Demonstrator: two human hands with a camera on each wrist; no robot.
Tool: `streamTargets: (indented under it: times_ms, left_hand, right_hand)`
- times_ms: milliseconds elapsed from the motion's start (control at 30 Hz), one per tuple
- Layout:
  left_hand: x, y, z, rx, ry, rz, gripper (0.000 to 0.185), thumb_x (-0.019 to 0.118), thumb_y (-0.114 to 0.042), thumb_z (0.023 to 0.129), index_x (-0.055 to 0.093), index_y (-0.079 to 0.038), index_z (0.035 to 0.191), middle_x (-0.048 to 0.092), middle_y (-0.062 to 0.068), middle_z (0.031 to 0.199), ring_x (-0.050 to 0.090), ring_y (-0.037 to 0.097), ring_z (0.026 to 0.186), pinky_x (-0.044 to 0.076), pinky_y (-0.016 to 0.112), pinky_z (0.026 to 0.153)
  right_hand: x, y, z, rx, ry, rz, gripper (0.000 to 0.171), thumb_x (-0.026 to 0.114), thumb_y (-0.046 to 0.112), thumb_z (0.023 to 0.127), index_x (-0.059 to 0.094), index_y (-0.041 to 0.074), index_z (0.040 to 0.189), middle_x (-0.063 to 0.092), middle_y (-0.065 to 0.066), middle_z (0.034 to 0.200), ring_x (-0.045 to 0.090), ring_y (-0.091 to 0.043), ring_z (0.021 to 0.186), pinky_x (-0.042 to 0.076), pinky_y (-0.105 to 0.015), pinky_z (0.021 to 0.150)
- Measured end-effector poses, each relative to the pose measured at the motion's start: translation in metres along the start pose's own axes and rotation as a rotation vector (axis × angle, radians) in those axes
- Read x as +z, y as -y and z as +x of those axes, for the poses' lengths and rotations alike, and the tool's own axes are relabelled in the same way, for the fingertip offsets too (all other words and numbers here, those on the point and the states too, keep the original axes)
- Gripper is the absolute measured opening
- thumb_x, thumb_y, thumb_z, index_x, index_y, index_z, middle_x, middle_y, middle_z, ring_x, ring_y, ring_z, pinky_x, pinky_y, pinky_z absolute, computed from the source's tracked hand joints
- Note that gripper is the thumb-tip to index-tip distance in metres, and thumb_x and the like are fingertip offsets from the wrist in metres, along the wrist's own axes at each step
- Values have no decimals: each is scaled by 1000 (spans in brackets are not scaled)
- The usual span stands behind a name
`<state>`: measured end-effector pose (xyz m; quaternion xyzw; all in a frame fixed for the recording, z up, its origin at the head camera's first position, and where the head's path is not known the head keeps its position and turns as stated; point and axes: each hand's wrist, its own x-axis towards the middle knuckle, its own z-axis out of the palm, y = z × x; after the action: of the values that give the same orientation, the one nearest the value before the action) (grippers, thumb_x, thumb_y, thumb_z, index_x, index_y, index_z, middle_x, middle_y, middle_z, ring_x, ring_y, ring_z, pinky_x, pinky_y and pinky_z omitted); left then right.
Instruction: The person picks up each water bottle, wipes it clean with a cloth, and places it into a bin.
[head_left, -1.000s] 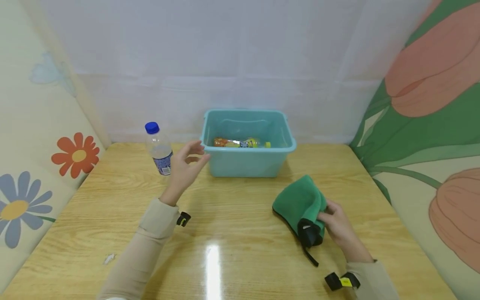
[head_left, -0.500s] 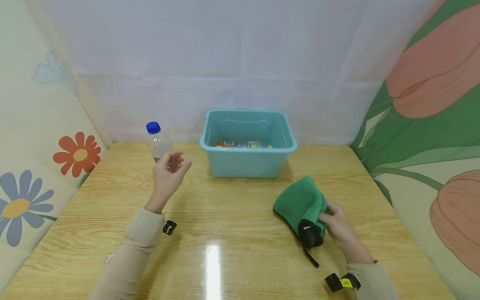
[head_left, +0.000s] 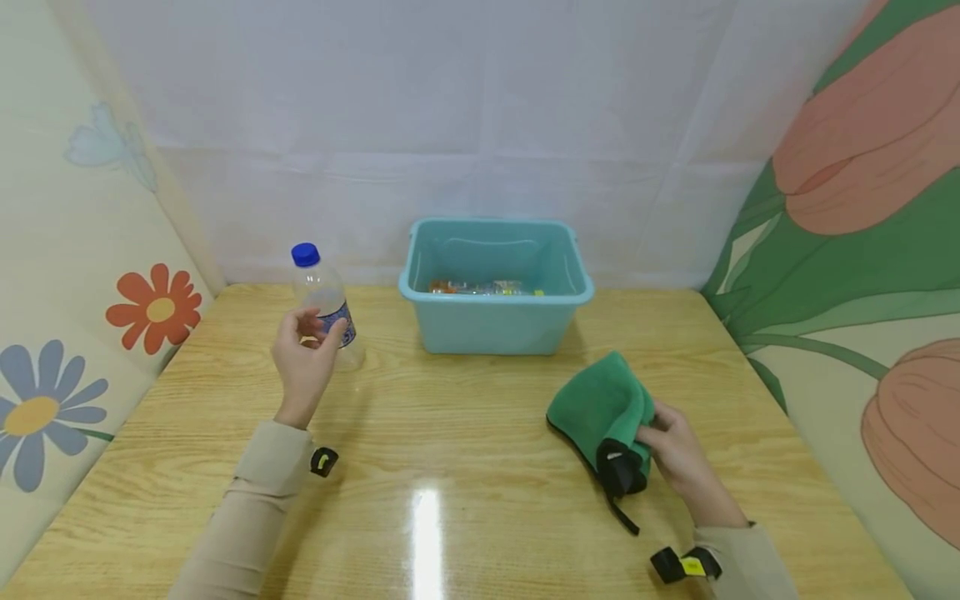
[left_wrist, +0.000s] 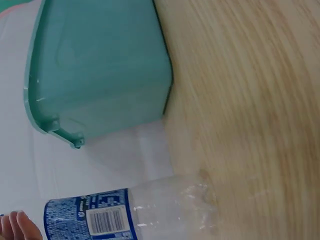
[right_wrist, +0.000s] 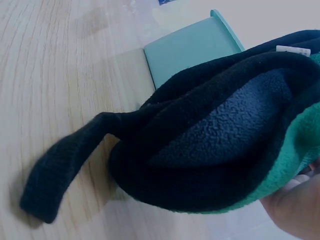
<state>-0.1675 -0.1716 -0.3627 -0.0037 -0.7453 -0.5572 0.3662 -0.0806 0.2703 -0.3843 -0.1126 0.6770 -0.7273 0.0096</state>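
The left hand (head_left: 302, 360) is raised above the pale wooden table (head_left: 465, 467), its fingers (head_left: 309, 320) loosely curled and its thumb out toward a clear plastic bottle with a blue screw cap (head_left: 324, 307). The bottle stands upright just beyond the fingertips; whether the thumb actually touches it cannot be told from the head view. In the left wrist view a fingertip (left_wrist: 17, 223) shows right at the edge of the bottle's blue-and-white label (left_wrist: 90, 218), which carries a barcode; the small print around it is too blurred to read. Nothing is closed inside this hand.

Past the fingers and to their right sits a teal rectangular plastic tub (head_left: 495, 287) at the back of the table, with what look like a few bottles (head_left: 483, 287) lying on its floor, orange and yellow parts showing; their labels cannot be read.

Further right, the right hand (head_left: 678, 454) lies on the table with its fingers curled round the edge of a green fleece hat with a black lining and a black strap (head_left: 603, 417), pinching the fabric. The strap (right_wrist: 65, 160) trails on the wood below the fingers. A small white tag (right_wrist: 292, 50) is sewn on the black rim, its writing illegible
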Motion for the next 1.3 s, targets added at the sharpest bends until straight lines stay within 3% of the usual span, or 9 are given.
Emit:
streamTargets:
  times_ms: [200,367,533,733,967,1300]
  left_hand:
    - [-1,11,1,5,-98,10,46,73,-13,77,47,11,108,43,16,89,42,12,74,37,16,57]
    - [-1,18,6,-74,-107,40,56,73,-18,77,43,5,117,37,-1,94,37,9,80,36,21,62]
    - [-1,23,14,-194,-85,68,65,74,-25,76,38,-3,127,39,-1,111,37,11,95,38,25,76]
    - [0,26,23,-265,-15,80,75,74,-30,76,32,-7,135,36,7,134,35,18,117,35,31,94]
    - [3,29,29,-292,44,45,75,72,-29,78,31,-13,138,36,5,138,35,18,122,33,33,98]
    - [2,30,30,-302,89,21,71,69,-26,81,30,-11,138,41,10,134,40,23,121,36,35,101]
  right_hand:
    - [0,0,-1,3,1,7,41,48,-14,83,67,20,98,64,6,94,58,-6,83,52,-19,68]
    - [0,0,-1,12,-7,2,42,49,-13,83,66,22,99,64,6,95,58,-6,84,52,-19,69]
    - [0,0,-2,22,-23,-5,43,49,-13,82,66,22,99,64,7,95,58,-6,85,52,-19,69]
    - [0,0,-1,21,-25,-7,42,49,-14,82,66,21,98,64,6,94,58,-7,83,52,-19,68]
    - [0,1,-2,27,-26,-12,38,51,-12,82,66,20,96,64,6,92,57,-7,81,52,-19,66]
    - [0,1,-3,19,-29,-20,37,51,-12,83,66,19,96,64,5,91,56,-8,81,52,-19,65]
